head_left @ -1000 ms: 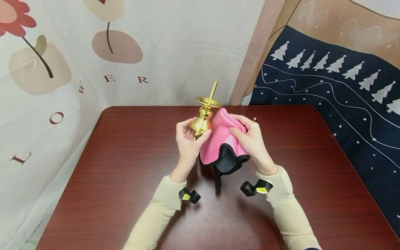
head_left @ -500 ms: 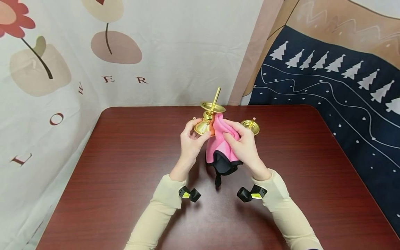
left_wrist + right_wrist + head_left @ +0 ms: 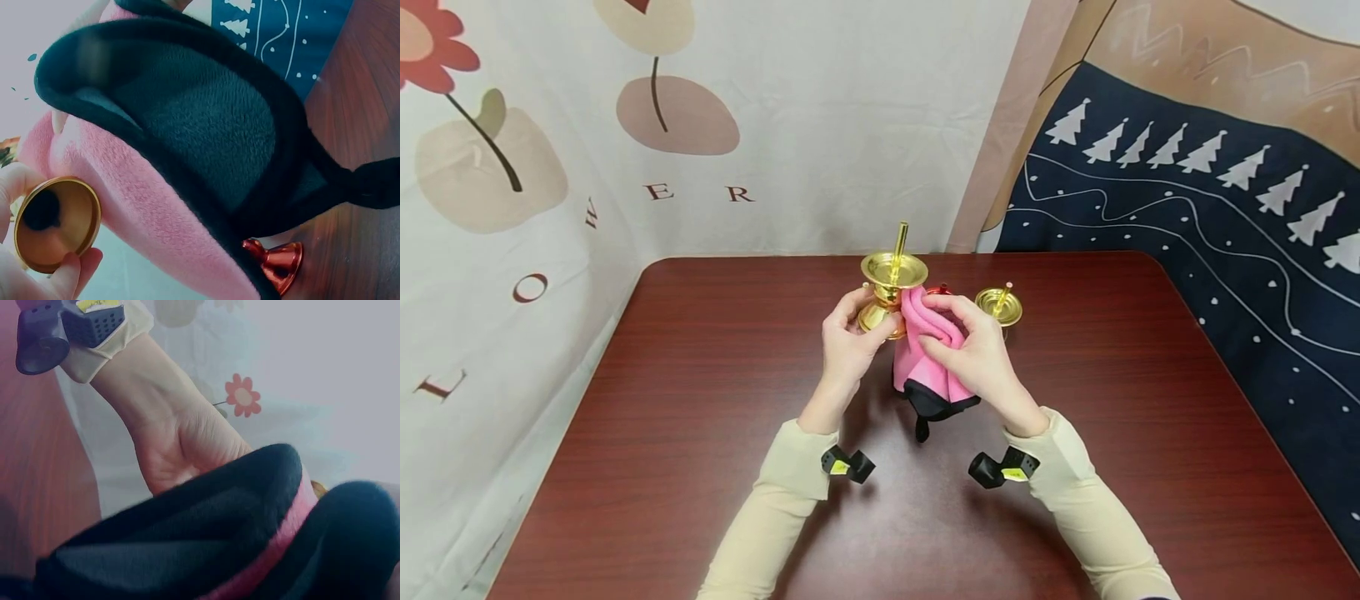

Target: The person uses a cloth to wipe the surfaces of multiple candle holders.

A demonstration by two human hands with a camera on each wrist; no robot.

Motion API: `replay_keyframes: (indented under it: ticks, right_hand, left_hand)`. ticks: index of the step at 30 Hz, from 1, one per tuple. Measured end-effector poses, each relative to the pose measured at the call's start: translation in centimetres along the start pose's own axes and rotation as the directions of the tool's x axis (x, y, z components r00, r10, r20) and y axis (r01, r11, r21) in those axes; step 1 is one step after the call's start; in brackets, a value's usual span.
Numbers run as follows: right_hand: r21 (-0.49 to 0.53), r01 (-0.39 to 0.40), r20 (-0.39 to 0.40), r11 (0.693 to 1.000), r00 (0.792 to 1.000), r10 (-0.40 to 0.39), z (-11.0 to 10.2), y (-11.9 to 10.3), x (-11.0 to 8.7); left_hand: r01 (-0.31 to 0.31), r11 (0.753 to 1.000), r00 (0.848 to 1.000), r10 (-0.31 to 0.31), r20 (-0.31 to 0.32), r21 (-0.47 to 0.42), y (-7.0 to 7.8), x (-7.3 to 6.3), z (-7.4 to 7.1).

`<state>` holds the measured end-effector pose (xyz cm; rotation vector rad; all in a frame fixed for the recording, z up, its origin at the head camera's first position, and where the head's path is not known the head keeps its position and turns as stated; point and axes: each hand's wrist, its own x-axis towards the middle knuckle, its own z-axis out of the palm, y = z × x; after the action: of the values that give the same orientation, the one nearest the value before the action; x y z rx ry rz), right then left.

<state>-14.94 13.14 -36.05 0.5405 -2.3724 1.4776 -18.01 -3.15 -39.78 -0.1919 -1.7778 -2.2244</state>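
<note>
My left hand (image 3: 847,346) holds a shiny gold candlestick (image 3: 892,271) by its flared base, above the table. Its dish and spike point up and away, and the left wrist view looks into the hollow base (image 3: 84,219). With my right hand (image 3: 981,354) I pinch a bunched pink cloth (image 3: 917,358) against the candlestick's right side. Black edging trims this cloth, and a dark fleecy lining (image 3: 200,125) gapes open toward the left wrist camera. A black loop (image 3: 922,428) hangs from its lower edge. The right fingertips are partly hidden by the cloth.
Behind my right hand a second gold candlestick (image 3: 998,307) stands on the brown table (image 3: 700,417). A red metallic piece (image 3: 284,265) stands behind the cloth, mostly hidden. Patterned curtains (image 3: 820,125) hang along the table's back and right side.
The candlestick has tipped, so more of its dish top shows. My right hand has moved left, bunching the cloth against the candlestick. The second gold candlestick and the red piece have come into view.
</note>
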Motion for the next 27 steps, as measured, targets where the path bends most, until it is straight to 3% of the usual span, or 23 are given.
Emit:
replay_keyframes:
  ticks: [7,11,16,20,27]
  right_hand:
    - [0.086,-0.143,0.022,0.986,0.990,0.141,-0.1,0.2,0.0]
    - [0.193,-0.244,0.013,0.950,0.969,0.247,-0.5,0.7,0.0]
    - [0.273,-0.313,0.043,0.910,0.949,0.313,-1.9,0.8,-0.4]
    - [0.240,-0.347,0.084,0.907,0.938,0.337,-3.6,1.1,-1.2]
    - [0.105,-0.345,0.129,0.933,0.935,0.332,-6.7,1.6,-2.9]
  left_hand:
    - [-0.023,0.999,0.999,0.022,0.031,0.038,0.0,-0.1,-0.6]
    - [0.022,0.998,0.999,-0.023,0.022,0.050,0.1,-0.2,-0.9]
    - [0.049,0.998,0.999,-0.049,-0.012,0.037,0.1,0.1,-1.8]
    - [0.038,0.997,0.999,-0.036,-0.035,0.063,0.0,0.5,-3.1]
    - [-0.015,0.978,0.997,0.030,-0.067,0.210,-0.6,0.7,-5.8]
